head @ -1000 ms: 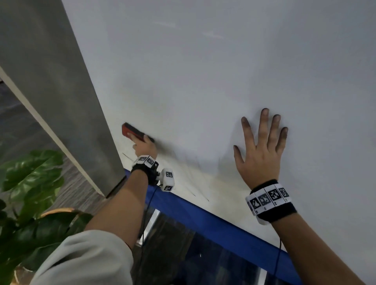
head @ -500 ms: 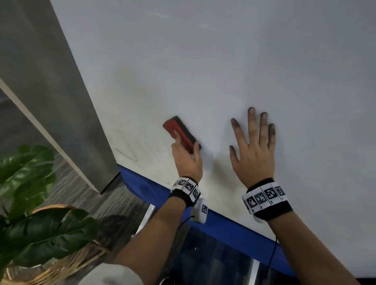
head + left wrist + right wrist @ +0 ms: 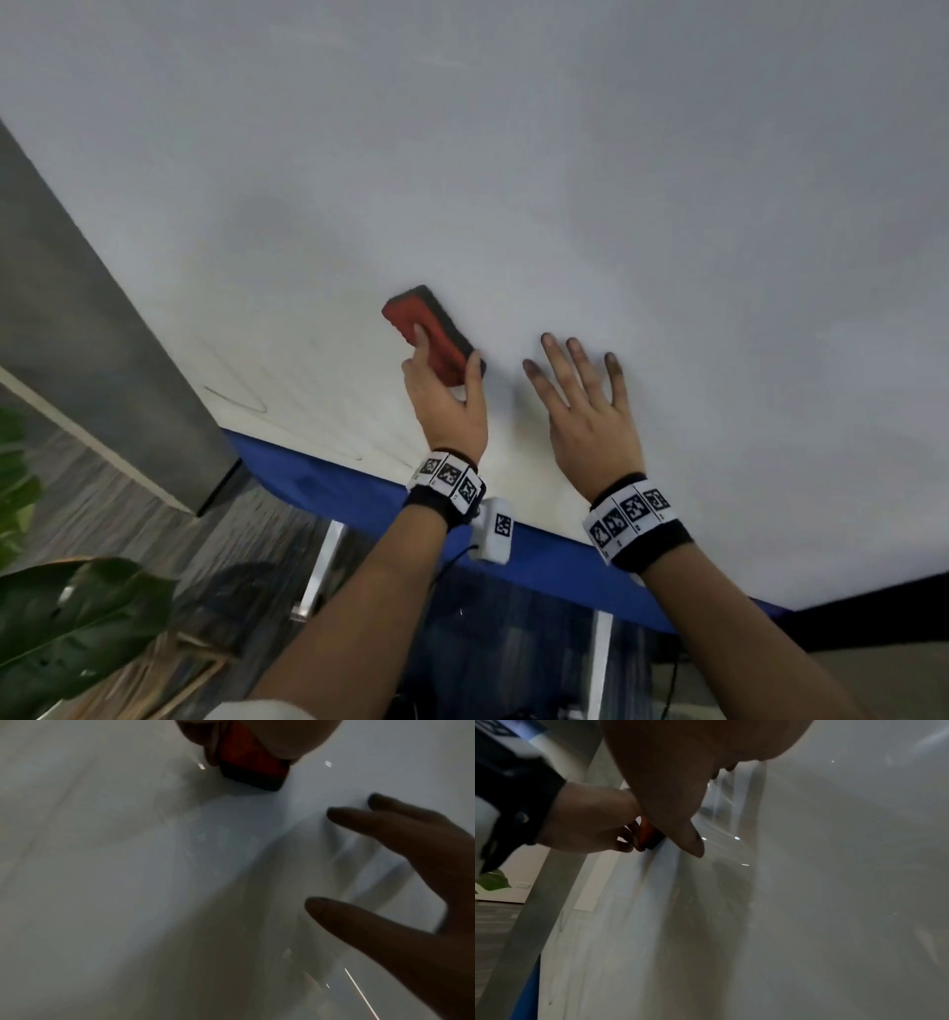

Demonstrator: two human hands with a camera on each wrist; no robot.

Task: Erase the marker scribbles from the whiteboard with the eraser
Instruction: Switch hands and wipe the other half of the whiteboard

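The whiteboard [image 3: 565,180] fills most of the head view. My left hand [image 3: 447,390] grips a red eraser [image 3: 431,334] with a black felt side, pressed flat against the board just left of centre. The same eraser [image 3: 252,766] shows at the top of the left wrist view, and its end [image 3: 649,837] in the right wrist view. My right hand [image 3: 580,406] lies flat on the board with fingers spread, right beside the eraser; its fingertips [image 3: 613,362] are smudged dark. Faint thin marker lines [image 3: 233,403] remain near the board's lower left corner.
A blue strip [image 3: 328,488] runs along the board's bottom edge. A grey wall panel [image 3: 87,318] stands left of the board. Green plant leaves [image 3: 67,632] sit at the lower left over a wood-look floor [image 3: 128,493]. Metal stand legs [image 3: 321,570] show below the board.
My left hand has carried the eraser from the board's lower left edge rightward, up beside my right hand. The right hand stays flat on the board.
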